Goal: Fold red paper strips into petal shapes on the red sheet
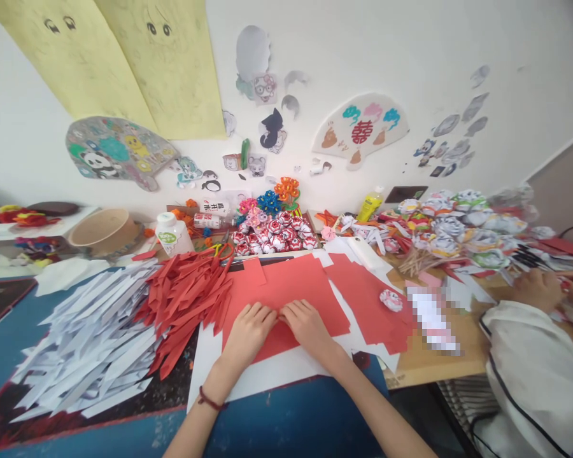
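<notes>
A thin, dark reddish-brown bracelet [211, 400] circles the left wrist [218, 383], a small nub [201, 399] on its outer side; forearms [379, 407] and hands [251, 327] are bare.

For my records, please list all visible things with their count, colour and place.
Red sheets: several, red, centre
White strips: many, white, left
Red strips: many, red, left
Flowers: many, mixed colours, mostly back
White bottle: one, white, back
Yellow bottle: one, yellow, back
Bowl: one, tan, back left
Sticks: many, tan, right
Tabletops: two, blue and tan, foreground
Fans: two, multicoloured, wall
Posters: two, yellow, wall
Cutouts: many, mixed, wall
Co-worker's hands: two, bare, right
Left hand: one, bare, centre
Right hand: one, bare, centre
</notes>
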`<state>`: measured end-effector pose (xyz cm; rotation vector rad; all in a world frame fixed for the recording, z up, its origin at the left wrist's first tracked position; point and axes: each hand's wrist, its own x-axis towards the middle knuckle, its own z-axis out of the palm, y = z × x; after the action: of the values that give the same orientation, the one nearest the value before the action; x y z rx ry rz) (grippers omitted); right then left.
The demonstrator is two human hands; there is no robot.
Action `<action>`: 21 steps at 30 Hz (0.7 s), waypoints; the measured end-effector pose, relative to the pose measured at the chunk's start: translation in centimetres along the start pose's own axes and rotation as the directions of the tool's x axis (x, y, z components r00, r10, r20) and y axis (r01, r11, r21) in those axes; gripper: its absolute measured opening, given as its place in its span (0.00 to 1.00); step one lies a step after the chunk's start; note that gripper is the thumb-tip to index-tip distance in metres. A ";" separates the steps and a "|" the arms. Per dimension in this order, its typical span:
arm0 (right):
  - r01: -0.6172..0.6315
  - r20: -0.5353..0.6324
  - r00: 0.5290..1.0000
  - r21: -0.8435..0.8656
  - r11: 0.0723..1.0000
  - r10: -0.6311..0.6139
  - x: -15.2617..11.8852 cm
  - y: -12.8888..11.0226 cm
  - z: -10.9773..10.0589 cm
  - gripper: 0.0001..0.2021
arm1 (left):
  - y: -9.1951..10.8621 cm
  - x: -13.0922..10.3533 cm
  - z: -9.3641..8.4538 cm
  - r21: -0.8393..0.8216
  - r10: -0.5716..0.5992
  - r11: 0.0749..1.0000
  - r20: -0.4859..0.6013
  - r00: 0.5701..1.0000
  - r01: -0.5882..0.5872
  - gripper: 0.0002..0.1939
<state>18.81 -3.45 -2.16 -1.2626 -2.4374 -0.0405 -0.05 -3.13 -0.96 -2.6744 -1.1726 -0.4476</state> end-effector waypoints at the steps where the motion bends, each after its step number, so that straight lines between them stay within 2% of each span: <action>1: -0.007 -0.004 1.000 0.050 0.999 0.007 0.0 -0.2 -0.1 0.14 | 0.1 -0.2 0.0 -0.049 -0.023 0.999 -0.031 0.999 0.021 0.13; 4: -0.025 -0.025 0.999 0.190 0.981 0.030 0.0 -0.5 -0.3 0.14 | 0.2 -0.9 -0.1 -0.164 -0.075 0.985 -0.085 0.994 0.060 0.15; 9: -0.061 -0.031 0.996 0.389 0.919 0.080 0.7 -0.8 -0.7 0.14 | -0.4 -2.3 -0.6 -0.309 -0.182 0.938 -0.063 0.981 0.154 0.15; 12: -0.097 0.021 0.995 0.491 0.866 0.099 1.6 -1.3 -0.8 0.14 | -0.8 -3.2 -0.8 -0.307 -0.211 0.935 -0.071 0.975 0.179 0.16; 16: -0.130 0.056 0.991 0.577 0.806 0.119 3.5 -1.7 -0.9 0.11 | -2.1 -4.0 -1.2 -0.221 -0.242 0.952 -0.112 0.964 0.213 0.16; 19: -0.218 0.101 0.975 0.570 0.792 0.196 5.7 -0.8 -0.9 0.10 | -4.1 -4.3 -2.4 -0.151 -0.353 0.932 -0.163 0.921 0.330 0.18; 21: -0.393 0.154 0.918 0.464 0.794 0.365 7.6 0.3 -0.6 0.08 | -5.5 -4.2 -3.5 -0.113 -0.479 0.878 -0.210 0.852 0.465 0.18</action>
<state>15.28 2.52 1.05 -1.4818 -1.9946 0.6889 -7.52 -3.35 1.13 -2.2684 -1.7605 -0.8549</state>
